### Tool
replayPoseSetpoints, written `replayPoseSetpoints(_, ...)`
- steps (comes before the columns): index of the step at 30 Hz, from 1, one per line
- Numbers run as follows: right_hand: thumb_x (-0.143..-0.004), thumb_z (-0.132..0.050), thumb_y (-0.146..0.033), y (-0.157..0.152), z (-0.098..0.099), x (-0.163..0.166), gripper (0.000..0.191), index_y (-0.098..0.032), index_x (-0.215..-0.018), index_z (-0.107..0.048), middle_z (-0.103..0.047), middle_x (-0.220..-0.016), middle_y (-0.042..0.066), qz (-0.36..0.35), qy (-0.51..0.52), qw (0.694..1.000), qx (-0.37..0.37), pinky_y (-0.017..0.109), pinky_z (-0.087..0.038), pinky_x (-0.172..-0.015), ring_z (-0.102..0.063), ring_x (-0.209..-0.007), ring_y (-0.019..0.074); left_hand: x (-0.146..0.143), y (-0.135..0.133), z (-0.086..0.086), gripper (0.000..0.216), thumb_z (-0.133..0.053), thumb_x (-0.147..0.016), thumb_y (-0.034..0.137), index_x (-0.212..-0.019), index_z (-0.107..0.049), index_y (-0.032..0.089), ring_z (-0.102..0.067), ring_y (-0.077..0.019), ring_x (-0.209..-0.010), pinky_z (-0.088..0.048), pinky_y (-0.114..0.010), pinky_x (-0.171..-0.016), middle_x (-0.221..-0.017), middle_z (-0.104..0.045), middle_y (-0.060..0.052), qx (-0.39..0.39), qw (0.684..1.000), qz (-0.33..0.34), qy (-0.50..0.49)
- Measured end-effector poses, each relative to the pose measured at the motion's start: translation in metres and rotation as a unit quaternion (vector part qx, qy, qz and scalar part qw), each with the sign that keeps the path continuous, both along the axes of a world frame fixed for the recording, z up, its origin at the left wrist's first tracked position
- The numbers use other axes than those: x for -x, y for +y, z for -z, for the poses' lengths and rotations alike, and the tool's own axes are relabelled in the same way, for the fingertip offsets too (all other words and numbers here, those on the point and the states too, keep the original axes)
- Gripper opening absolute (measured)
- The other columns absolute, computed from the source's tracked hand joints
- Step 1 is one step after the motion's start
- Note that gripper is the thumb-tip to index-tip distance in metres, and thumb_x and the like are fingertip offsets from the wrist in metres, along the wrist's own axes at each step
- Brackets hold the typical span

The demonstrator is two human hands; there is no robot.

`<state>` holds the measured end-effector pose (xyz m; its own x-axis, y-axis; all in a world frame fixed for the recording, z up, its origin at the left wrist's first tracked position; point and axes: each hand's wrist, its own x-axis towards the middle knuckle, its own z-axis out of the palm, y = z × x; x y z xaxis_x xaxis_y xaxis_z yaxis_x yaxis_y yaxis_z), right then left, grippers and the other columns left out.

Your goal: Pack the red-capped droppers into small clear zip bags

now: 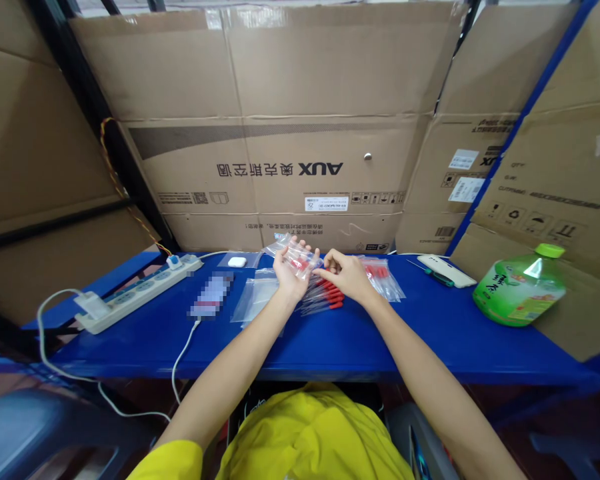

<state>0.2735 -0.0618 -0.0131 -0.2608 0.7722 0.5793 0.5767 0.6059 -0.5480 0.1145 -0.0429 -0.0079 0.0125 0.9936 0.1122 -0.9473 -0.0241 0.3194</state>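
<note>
My left hand (289,273) holds up a small clear plastic bag (295,253) with a red-tipped piece inside, fingers curled round it. My right hand (344,273) is beside it, its fingers pinched at the bag's edge. Just below both hands lies a bunch of thin sticks with red ends (325,300) on the blue table (405,333). More clear bags with red pieces (383,275) lie to the right of my right hand, and empty clear bags (255,293) lie to the left.
A white power strip (137,292) with cables lies at the left, a phone (210,297) and a small white case (237,262) near it. A green bottle (520,285) lies at the right, a white device and a screwdriver (443,275) behind it. Cardboard boxes (300,120) wall the back.
</note>
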Motion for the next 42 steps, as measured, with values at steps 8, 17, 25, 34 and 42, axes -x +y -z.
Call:
replayPoseSetpoints(8, -0.085, -0.076, -0.051, 0.006, -0.009, -0.049, 0.029, -0.022, -0.09, -0.073, -0.069, -0.069, -0.001, 0.014, -0.167, 0.972, 0.165, 0.026, -0.034, -0.057, -0.06, -0.061, 0.0151, 0.027, 0.008, -0.014, 0.024, -0.051, -0.088, 0.031, -0.1, -0.069, 0.02, -0.071, -0.021, -0.096, -0.051, -0.05, -0.106, -0.097, -0.074, -0.008, -0.033, 0.999, -0.006, -0.034)
replayPoseSetpoints(17, -0.08, -0.071, -0.024, 0.013, 0.003, -0.048, 0.008, -0.02, -0.087, -0.074, -0.075, -0.079, 0.002, -0.062, -0.121, 0.976, 0.172, 0.026, -0.044, -0.063, -0.065, -0.071, 0.0166, 0.062, 0.011, -0.034, 0.028, -0.049, -0.089, 0.031, -0.105, -0.07, 0.021, -0.07, -0.0189, -0.099, -0.046, -0.05, -0.114, -0.103, -0.075, -0.007, -0.143, 0.988, -0.038, -0.036)
replayPoseSetpoints(25, -0.084, -0.066, -0.03, -0.002, -0.018, -0.037, 0.013, -0.019, -0.085, -0.074, -0.07, -0.073, 0.0, -0.046, 0.019, 0.997, 0.059, 0.026, -0.045, -0.062, -0.059, -0.064, 0.0142, 0.074, 0.012, -0.039, 0.029, -0.053, -0.089, 0.036, -0.109, -0.07, 0.024, -0.068, -0.0172, -0.106, -0.044, -0.044, -0.118, -0.107, -0.073, -0.005, -0.174, 0.981, -0.09, 0.003)
replayPoseSetpoints(34, -0.087, -0.069, -0.042, -0.016, -0.018, -0.01, 0.022, -0.02, -0.084, -0.072, -0.07, -0.074, 0.004, 0.0, 0.138, 0.989, -0.045, 0.03, -0.05, -0.064, -0.06, -0.064, 0.0163, 0.051, 0.009, -0.032, 0.028, -0.052, -0.09, 0.032, -0.11, -0.07, 0.023, -0.071, -0.0185, -0.097, -0.05, -0.046, -0.111, -0.101, -0.074, -0.006, -0.096, 0.993, -0.061, -0.036)
replayPoseSetpoints(42, -0.092, -0.069, -0.036, -0.014, -0.005, 0.012, 0.015, -0.021, -0.094, -0.071, -0.075, -0.088, 0.005, 0.01, 0.07, 0.992, -0.108, 0.029, -0.05, -0.069, -0.065, -0.072, 0.0181, 0.012, -0.007, -0.021, 0.032, -0.052, -0.089, 0.028, -0.114, -0.07, 0.022, -0.071, -0.0197, -0.091, -0.052, -0.049, -0.107, -0.096, -0.072, -0.007, -0.07, 0.997, 0.0, 0.02)
